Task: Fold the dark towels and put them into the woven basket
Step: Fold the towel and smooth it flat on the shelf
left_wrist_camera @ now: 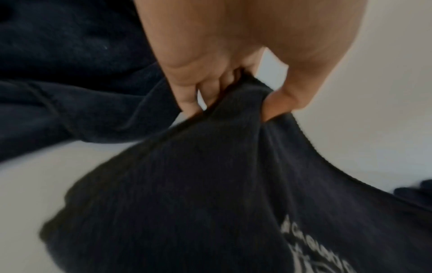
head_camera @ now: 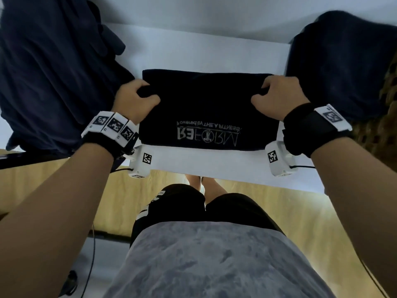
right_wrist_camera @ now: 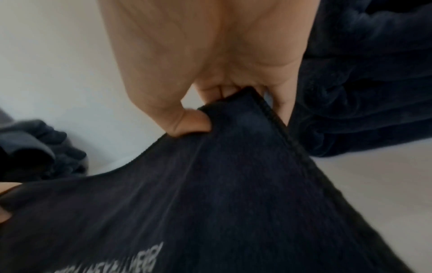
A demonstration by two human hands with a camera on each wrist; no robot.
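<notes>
A black towel (head_camera: 204,104) with pale printed lettering lies across the white table (head_camera: 193,50), folded over on itself. My left hand (head_camera: 137,97) pinches its left edge between thumb and curled fingers (left_wrist_camera: 187,99); the cloth (left_wrist_camera: 198,184) bunches there. On the other side my right hand (head_camera: 272,95) grips the right edge, thumb (right_wrist_camera: 191,122) on top of the hemmed cloth (right_wrist_camera: 233,184). A woven basket (head_camera: 384,134) shows at the far right edge, partly hidden by dark towels.
A heap of dark blue towels (head_camera: 53,72) covers the table's left end. Another dark pile (head_camera: 343,61) sits at the right, over the basket. The table's near edge (head_camera: 214,175) is just in front of my legs; wooden floor lies below.
</notes>
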